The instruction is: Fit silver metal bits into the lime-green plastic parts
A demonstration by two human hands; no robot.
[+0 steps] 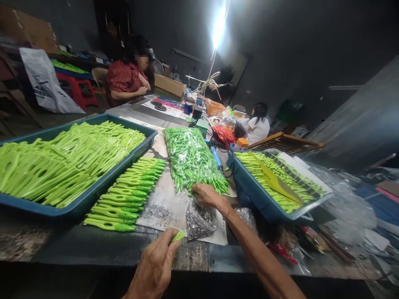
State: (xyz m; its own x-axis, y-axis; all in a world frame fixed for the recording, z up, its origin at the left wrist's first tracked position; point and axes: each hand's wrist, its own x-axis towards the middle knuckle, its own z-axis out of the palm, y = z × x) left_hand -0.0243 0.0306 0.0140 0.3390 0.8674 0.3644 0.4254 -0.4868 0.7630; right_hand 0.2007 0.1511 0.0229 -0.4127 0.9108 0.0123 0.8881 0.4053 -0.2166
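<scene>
My left hand [157, 261] is closed near the table's front edge, with the tip of a lime-green plastic piece [178, 236] showing between thumb and fingers. Farther forward, my right hand [205, 195] has its fingers curled down beside small silver bits [181, 197] on the paper. What those fingertips hold, if anything, is hidden. Just below that hand stands an open clear bag of small dark metal parts, probably screws [199, 222]. Beyond it lies a large clear bag of bright green pieces [195, 155]. A row of lime-green pieces with darker green ends [124, 199] lies to the left.
A blue tray [70, 207] heaped with lime-green strips is at left; another blue tray [252, 195] stands at right. A blue electric screwdriver [216, 158] lies behind the bag. One person [127, 81] sits at far left, another [258, 124] at the back. A bright lamp [220, 27] hangs overhead.
</scene>
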